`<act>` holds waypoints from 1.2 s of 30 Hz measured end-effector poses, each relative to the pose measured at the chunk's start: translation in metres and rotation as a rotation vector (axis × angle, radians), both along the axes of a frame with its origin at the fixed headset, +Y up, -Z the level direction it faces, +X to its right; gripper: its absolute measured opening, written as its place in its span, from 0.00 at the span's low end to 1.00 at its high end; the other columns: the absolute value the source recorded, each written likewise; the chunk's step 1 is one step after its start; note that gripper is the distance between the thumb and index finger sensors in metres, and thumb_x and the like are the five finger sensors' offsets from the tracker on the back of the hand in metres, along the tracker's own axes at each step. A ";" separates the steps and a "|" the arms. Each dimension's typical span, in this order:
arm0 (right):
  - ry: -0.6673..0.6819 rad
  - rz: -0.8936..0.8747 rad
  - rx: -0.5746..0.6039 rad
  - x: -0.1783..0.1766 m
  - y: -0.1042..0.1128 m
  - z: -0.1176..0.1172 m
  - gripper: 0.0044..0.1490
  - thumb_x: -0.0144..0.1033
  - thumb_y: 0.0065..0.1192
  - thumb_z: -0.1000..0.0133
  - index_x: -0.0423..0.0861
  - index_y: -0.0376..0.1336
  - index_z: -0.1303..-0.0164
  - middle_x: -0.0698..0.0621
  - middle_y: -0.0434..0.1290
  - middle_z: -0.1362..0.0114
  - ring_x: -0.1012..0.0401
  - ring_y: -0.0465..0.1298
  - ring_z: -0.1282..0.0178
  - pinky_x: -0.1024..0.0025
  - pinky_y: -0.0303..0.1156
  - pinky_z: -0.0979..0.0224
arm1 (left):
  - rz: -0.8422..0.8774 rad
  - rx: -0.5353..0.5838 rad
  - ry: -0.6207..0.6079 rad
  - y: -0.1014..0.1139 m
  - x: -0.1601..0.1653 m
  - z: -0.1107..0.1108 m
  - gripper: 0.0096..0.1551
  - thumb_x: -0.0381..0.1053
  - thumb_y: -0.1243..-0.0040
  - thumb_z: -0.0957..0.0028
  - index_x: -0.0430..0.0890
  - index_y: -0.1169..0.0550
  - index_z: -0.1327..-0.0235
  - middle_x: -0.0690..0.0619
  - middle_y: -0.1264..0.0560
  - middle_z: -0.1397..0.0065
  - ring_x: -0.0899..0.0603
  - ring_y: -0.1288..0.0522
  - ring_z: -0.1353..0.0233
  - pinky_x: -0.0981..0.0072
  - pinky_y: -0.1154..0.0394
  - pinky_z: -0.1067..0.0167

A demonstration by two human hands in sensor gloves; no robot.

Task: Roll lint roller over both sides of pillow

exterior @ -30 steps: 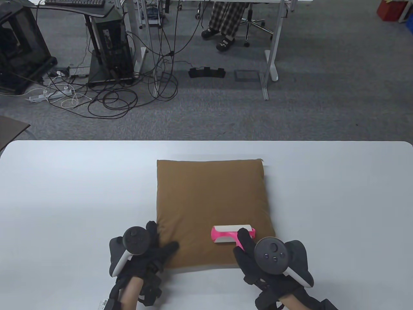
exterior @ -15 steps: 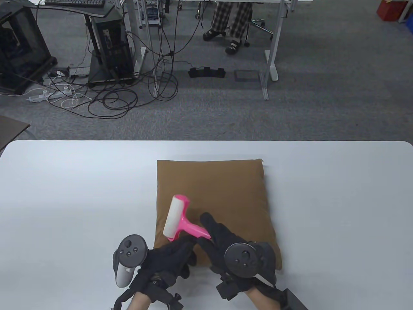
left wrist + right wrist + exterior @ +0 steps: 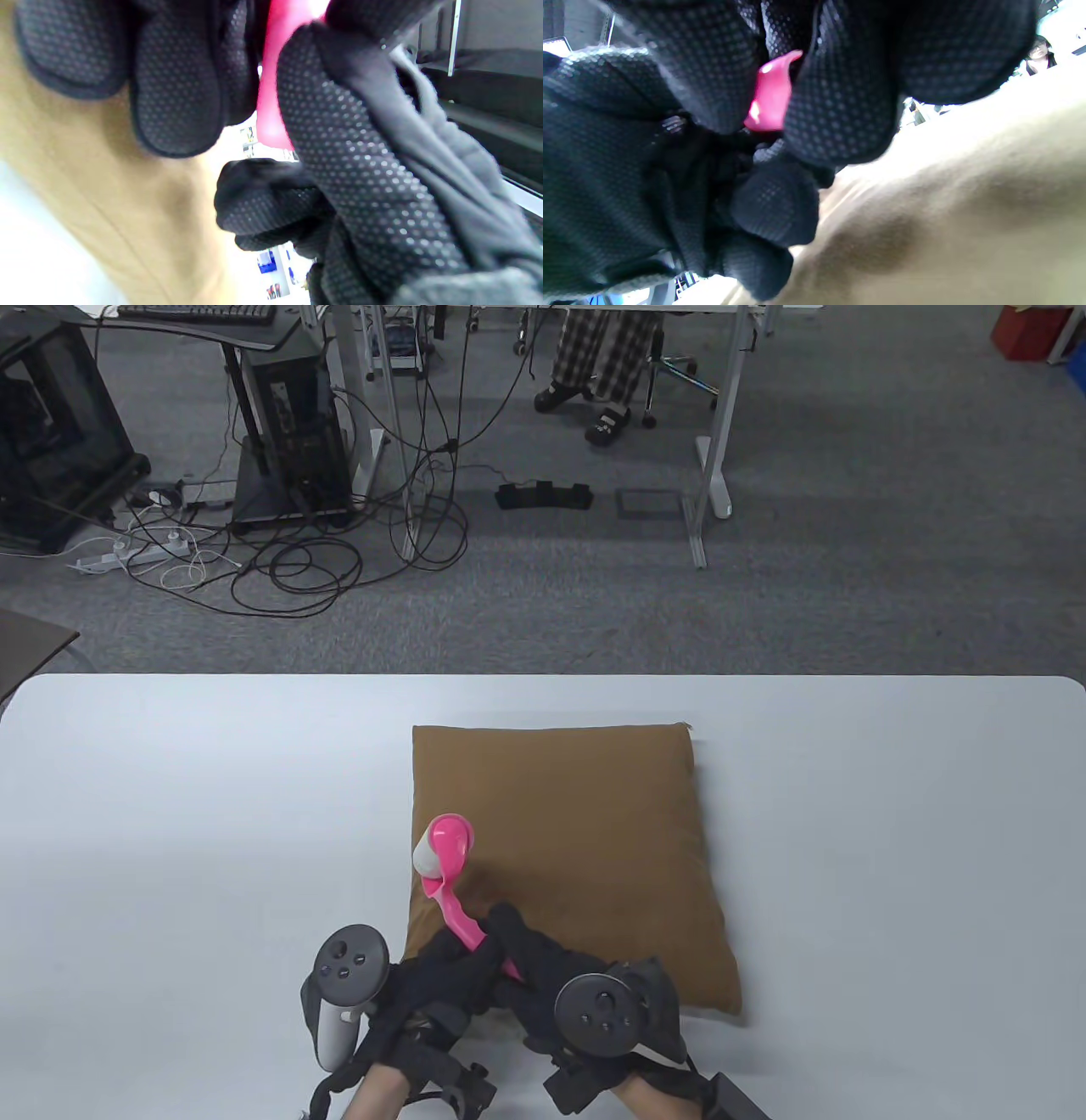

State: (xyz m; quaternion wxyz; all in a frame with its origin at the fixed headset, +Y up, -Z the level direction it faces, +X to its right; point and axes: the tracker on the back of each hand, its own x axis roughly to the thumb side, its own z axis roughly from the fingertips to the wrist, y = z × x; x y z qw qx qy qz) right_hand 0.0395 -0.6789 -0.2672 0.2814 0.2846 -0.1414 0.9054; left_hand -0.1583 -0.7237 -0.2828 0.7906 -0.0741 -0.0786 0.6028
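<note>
Both hands crowd the roller [image 3: 447,872] handle at the pillow's [image 3: 585,848] near-left corner: right hand [image 3: 543,976] fingers wrapped round the pink stem, left hand [image 3: 433,984] fingers curled against it too. With 2 grips on 1 thin handle, a fumbled handover could drop it, or the head could run off the pillow's left edge onto the table [image 3: 170,814].
</note>
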 end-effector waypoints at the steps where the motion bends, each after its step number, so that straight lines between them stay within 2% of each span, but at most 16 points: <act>1: -0.004 0.008 -0.002 0.003 0.002 -0.001 0.44 0.48 0.71 0.44 0.44 0.57 0.21 0.50 0.78 0.31 0.57 0.86 0.64 0.55 0.81 0.58 | 0.022 -0.017 -0.019 -0.001 0.001 -0.001 0.38 0.62 0.42 0.45 0.34 0.32 0.38 0.43 0.19 0.44 0.41 0.12 0.54 0.43 0.20 0.53; 3: -0.055 0.015 0.026 0.016 0.008 -0.005 0.45 0.55 0.69 0.45 0.43 0.60 0.23 0.46 0.81 0.36 0.57 0.86 0.64 0.53 0.81 0.58 | 0.055 -0.032 -0.015 0.000 0.001 -0.001 0.37 0.60 0.43 0.45 0.33 0.33 0.37 0.41 0.20 0.44 0.39 0.13 0.54 0.41 0.21 0.52; 5: -0.210 0.008 0.087 0.041 0.014 -0.015 0.39 0.57 0.62 0.42 0.44 0.64 0.26 0.46 0.82 0.39 0.55 0.86 0.62 0.52 0.80 0.57 | 0.021 -0.010 0.019 0.003 -0.006 -0.002 0.39 0.58 0.43 0.45 0.31 0.36 0.34 0.40 0.22 0.43 0.38 0.14 0.53 0.40 0.22 0.52; 7: -0.410 0.009 0.083 0.076 0.013 -0.029 0.38 0.56 0.60 0.40 0.44 0.63 0.25 0.44 0.81 0.37 0.52 0.85 0.55 0.49 0.78 0.52 | -0.058 0.001 0.079 0.008 -0.015 -0.008 0.42 0.54 0.42 0.45 0.27 0.40 0.32 0.38 0.23 0.42 0.36 0.15 0.52 0.38 0.23 0.51; 9: -0.564 0.029 -0.038 0.111 0.002 -0.043 0.40 0.56 0.58 0.39 0.45 0.61 0.23 0.40 0.76 0.29 0.45 0.80 0.42 0.43 0.75 0.45 | -0.203 0.039 0.103 0.019 -0.025 -0.014 0.44 0.53 0.42 0.45 0.25 0.42 0.30 0.38 0.23 0.41 0.36 0.15 0.53 0.39 0.23 0.51; 11: -0.629 0.024 -0.147 0.133 -0.014 -0.051 0.41 0.57 0.56 0.39 0.47 0.57 0.19 0.36 0.68 0.22 0.40 0.73 0.31 0.37 0.70 0.39 | -0.325 0.083 0.133 0.032 -0.032 -0.017 0.45 0.50 0.42 0.45 0.23 0.44 0.30 0.38 0.22 0.42 0.37 0.14 0.56 0.40 0.22 0.53; 12: -0.647 0.030 -0.241 0.144 -0.027 -0.057 0.41 0.58 0.54 0.38 0.48 0.56 0.18 0.34 0.65 0.19 0.38 0.70 0.28 0.35 0.68 0.37 | -0.387 0.110 0.150 0.041 -0.036 -0.017 0.45 0.49 0.43 0.45 0.22 0.44 0.30 0.37 0.21 0.43 0.38 0.14 0.58 0.41 0.21 0.55; 15: -0.663 0.006 -0.398 0.160 -0.051 -0.068 0.40 0.59 0.51 0.38 0.50 0.55 0.18 0.36 0.61 0.16 0.35 0.66 0.25 0.32 0.65 0.35 | -0.467 0.147 0.176 0.059 -0.041 -0.009 0.45 0.49 0.42 0.46 0.23 0.45 0.29 0.36 0.21 0.44 0.39 0.13 0.61 0.43 0.20 0.57; 17: -0.643 -0.035 -0.465 0.164 -0.060 -0.073 0.41 0.60 0.49 0.38 0.50 0.54 0.17 0.37 0.61 0.15 0.34 0.66 0.26 0.33 0.66 0.36 | -0.541 0.202 0.214 0.072 -0.047 0.003 0.47 0.50 0.40 0.46 0.30 0.48 0.25 0.35 0.19 0.46 0.40 0.13 0.64 0.44 0.19 0.61; 22: -0.637 -0.014 -0.470 0.161 -0.057 -0.074 0.40 0.59 0.48 0.37 0.49 0.55 0.18 0.35 0.63 0.16 0.35 0.67 0.26 0.34 0.67 0.36 | -0.707 0.229 0.214 0.083 -0.057 0.032 0.46 0.50 0.38 0.47 0.32 0.44 0.25 0.35 0.17 0.47 0.41 0.12 0.67 0.46 0.18 0.64; 24: -0.633 -0.027 -0.493 0.161 -0.058 -0.074 0.40 0.58 0.48 0.36 0.49 0.54 0.17 0.34 0.63 0.17 0.35 0.68 0.26 0.34 0.67 0.37 | -0.763 0.224 0.211 0.081 -0.059 0.047 0.45 0.51 0.38 0.47 0.30 0.42 0.26 0.35 0.17 0.48 0.43 0.12 0.70 0.49 0.18 0.67; 27: -0.626 -0.040 -0.519 0.162 -0.058 -0.075 0.40 0.58 0.47 0.36 0.49 0.54 0.17 0.33 0.62 0.17 0.35 0.68 0.26 0.34 0.67 0.37 | -0.777 0.208 0.193 0.072 -0.056 0.057 0.42 0.51 0.38 0.47 0.29 0.38 0.29 0.34 0.17 0.48 0.44 0.13 0.74 0.50 0.18 0.70; 30: -0.621 -0.041 -0.527 0.162 -0.058 -0.075 0.39 0.57 0.47 0.36 0.49 0.53 0.17 0.33 0.62 0.17 0.35 0.68 0.27 0.34 0.67 0.37 | -0.821 0.199 0.167 0.061 -0.046 0.055 0.40 0.51 0.38 0.47 0.30 0.37 0.30 0.34 0.17 0.48 0.46 0.14 0.76 0.51 0.18 0.72; 33: -0.617 -0.046 -0.540 0.162 -0.058 -0.075 0.40 0.57 0.47 0.36 0.49 0.53 0.17 0.33 0.62 0.17 0.35 0.68 0.27 0.34 0.67 0.37 | -0.873 0.220 0.183 0.055 -0.035 0.044 0.40 0.51 0.39 0.47 0.30 0.37 0.30 0.34 0.18 0.47 0.46 0.14 0.76 0.50 0.18 0.72; 36: -0.612 -0.052 -0.551 0.161 -0.058 -0.075 0.39 0.57 0.47 0.36 0.48 0.53 0.17 0.32 0.62 0.17 0.35 0.68 0.27 0.34 0.67 0.37 | -0.874 0.191 0.196 0.053 -0.026 0.027 0.41 0.51 0.39 0.47 0.30 0.38 0.30 0.33 0.19 0.46 0.45 0.13 0.74 0.49 0.18 0.70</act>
